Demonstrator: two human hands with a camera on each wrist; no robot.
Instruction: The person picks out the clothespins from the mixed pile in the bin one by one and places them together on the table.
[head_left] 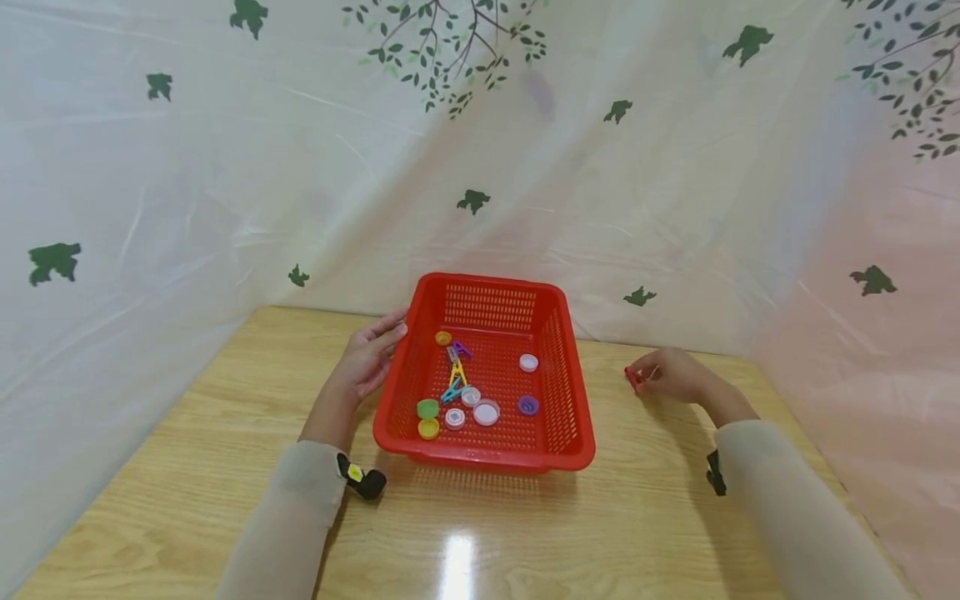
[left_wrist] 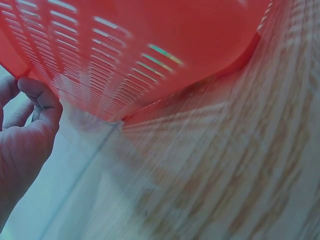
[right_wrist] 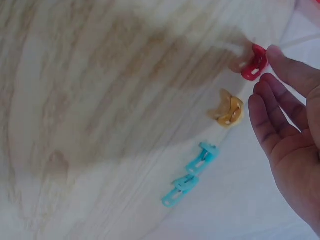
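A red plastic basket (head_left: 480, 457) stands on the wooden table with bottle caps and small clothespins inside. My left hand (head_left: 372, 354) grips its left rim; in the left wrist view, the thumb and curled fingers (left_wrist: 42, 97) meet at that rim. To the right of the basket, my right hand (head_left: 671, 375) pinches a red clothespin (head_left: 633, 379) at its fingertips, low over the table. The right wrist view has the red clothespin (right_wrist: 255, 62) against the thumb. Beside it lie a yellow clothespin (right_wrist: 230, 111) and two teal clothespins (right_wrist: 192, 172), hidden in the head view.
Purple (head_left: 461, 350), yellow (head_left: 458, 375) and teal (head_left: 453, 392) clothespins lie in the basket's left half. Around them are several caps, including a green cap (head_left: 427, 408), a white cap (head_left: 528, 362) and a purple cap (head_left: 528, 406). A leaf-patterned curtain (head_left: 337, 167) hangs behind the table (head_left: 225, 450).
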